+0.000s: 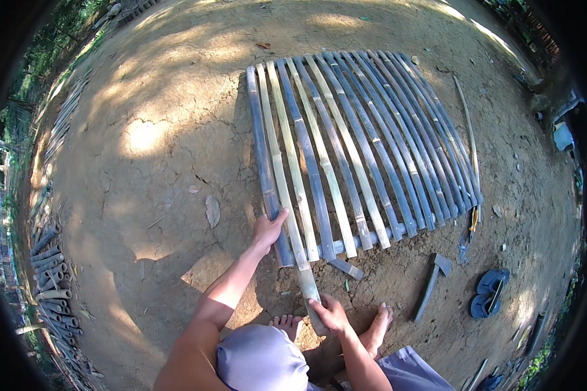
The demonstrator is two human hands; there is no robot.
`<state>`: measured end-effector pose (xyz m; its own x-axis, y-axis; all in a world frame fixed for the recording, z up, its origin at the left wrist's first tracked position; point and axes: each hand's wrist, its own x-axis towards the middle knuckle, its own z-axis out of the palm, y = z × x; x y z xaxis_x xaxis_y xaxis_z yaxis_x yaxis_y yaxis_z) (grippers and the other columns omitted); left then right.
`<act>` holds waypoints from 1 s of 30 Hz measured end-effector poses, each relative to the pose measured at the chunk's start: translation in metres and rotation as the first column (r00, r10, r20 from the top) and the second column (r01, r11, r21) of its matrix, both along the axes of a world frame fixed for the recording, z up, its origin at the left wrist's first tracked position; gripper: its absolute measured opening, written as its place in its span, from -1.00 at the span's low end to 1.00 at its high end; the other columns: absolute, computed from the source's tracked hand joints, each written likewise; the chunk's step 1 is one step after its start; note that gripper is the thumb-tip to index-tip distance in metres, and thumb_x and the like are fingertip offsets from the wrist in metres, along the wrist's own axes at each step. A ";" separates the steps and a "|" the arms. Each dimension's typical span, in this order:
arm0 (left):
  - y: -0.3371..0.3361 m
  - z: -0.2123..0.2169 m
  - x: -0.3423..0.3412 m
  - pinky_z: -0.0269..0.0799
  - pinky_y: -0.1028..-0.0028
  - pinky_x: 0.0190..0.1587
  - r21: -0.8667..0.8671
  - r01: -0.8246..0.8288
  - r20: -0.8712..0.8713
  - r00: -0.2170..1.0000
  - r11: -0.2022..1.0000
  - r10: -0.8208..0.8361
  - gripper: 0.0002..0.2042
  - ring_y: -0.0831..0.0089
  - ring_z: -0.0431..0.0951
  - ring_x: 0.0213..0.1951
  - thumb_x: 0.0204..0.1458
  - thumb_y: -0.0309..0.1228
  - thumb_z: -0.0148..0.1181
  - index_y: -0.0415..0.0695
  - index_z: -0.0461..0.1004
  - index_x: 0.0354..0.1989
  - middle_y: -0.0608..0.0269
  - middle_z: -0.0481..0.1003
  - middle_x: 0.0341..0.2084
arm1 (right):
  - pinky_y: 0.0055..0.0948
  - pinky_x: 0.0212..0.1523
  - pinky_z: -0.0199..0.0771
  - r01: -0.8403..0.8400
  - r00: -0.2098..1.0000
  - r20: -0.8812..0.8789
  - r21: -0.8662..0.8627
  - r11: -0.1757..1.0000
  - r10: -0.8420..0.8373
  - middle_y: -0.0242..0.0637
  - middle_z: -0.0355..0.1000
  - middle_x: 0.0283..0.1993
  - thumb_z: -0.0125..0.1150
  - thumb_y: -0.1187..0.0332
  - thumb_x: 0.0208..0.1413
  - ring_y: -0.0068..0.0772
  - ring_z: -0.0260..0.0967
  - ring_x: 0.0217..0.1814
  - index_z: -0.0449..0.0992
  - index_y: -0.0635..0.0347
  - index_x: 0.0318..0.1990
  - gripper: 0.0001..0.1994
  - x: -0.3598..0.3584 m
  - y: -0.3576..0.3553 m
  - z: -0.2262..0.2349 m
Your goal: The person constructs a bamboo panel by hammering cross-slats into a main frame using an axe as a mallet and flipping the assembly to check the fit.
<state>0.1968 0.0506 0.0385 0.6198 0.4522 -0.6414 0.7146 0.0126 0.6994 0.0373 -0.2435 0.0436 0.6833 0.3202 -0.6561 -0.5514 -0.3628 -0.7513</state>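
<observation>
A bamboo slat panel (pixel 375 140) lies on the dirt, with dark and pale slats side by side over a crosspiece (pixel 398 231) near its front. My left hand (pixel 268 231) closes around the dark slat (pixel 257 137) at the panel's left edge, and its thumb reaches the pale slat beside it. That pale slat (pixel 306 281) sticks out past the front of the others toward me. Around its near end my right hand (pixel 331 314) is closed, thumb on top. A short bamboo piece (pixel 347 269) juts from under the panel's front edge, just ahead of my right hand.
A hatchet (pixel 432 283) lies right of my bare foot (pixel 376 331), with a pair of sandals (pixel 489 293) beyond. Pliers with yellow grips (pixel 474 220) and thin wire (pixel 463 250) are by the panel's right corner. Bamboo poles (pixel 53 280) are stacked at far left.
</observation>
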 end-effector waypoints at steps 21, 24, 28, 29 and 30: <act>-0.002 0.060 0.010 0.59 0.26 -0.08 0.017 -0.029 0.117 0.993 0.999 0.027 -0.45 0.25 0.71 -0.18 0.10 0.00 0.46 -0.34 0.61 -0.07 -0.04 0.68 -0.20 | 0.06 -0.44 0.43 -0.200 0.918 0.249 -0.380 0.903 0.308 0.04 0.49 -0.49 0.13 0.41 0.29 0.18 0.53 -0.43 0.36 0.18 -0.01 -0.81 -0.013 0.014 0.022; 0.002 0.040 0.009 0.57 0.27 -0.06 0.038 -0.005 0.172 0.985 0.999 -0.002 -0.47 0.28 0.68 -0.16 0.12 -0.03 0.46 -0.34 0.60 -0.05 -0.02 0.67 -0.16 | 0.17 -0.11 0.54 -0.314 0.936 -0.015 -0.492 0.812 0.353 0.20 0.57 -0.22 0.15 0.29 0.20 0.34 0.55 -0.11 0.38 0.19 0.03 -0.70 -0.003 -0.017 0.025; 0.021 0.049 -0.003 0.56 0.28 -0.02 -0.101 -0.058 0.201 0.977 0.993 0.077 -0.45 0.31 0.65 -0.12 0.16 -0.05 0.42 -0.34 0.56 0.06 0.06 0.66 -0.12 | 0.18 0.00 0.54 -0.449 0.876 -0.128 -0.569 0.689 0.465 0.23 0.57 -0.17 0.24 0.04 0.19 0.29 0.56 -0.03 0.40 0.19 0.14 -0.50 0.023 -0.018 0.083; 0.030 0.045 -0.001 0.55 0.27 0.01 -0.108 -0.046 0.209 0.976 0.993 0.068 -0.44 0.30 0.64 -0.09 0.18 -0.04 0.40 -0.34 0.55 0.09 0.05 0.65 -0.09 | 0.17 0.06 0.52 -0.462 0.863 -0.124 -0.583 0.668 0.489 0.25 0.56 -0.10 0.26 -0.02 0.20 0.28 0.54 0.04 0.39 0.20 0.21 -0.42 0.033 -0.021 0.091; 0.030 0.038 -0.001 0.55 0.26 0.03 -0.113 -0.039 0.205 0.977 0.993 0.061 -0.43 0.30 0.64 -0.06 0.21 -0.03 0.37 -0.34 0.54 0.11 0.05 0.63 -0.06 | 0.16 0.10 0.50 -0.418 0.850 0.004 -0.604 0.679 0.527 0.25 0.53 -0.03 0.27 -0.06 0.20 0.28 0.51 0.10 0.37 0.22 0.26 -0.36 0.034 -0.030 0.091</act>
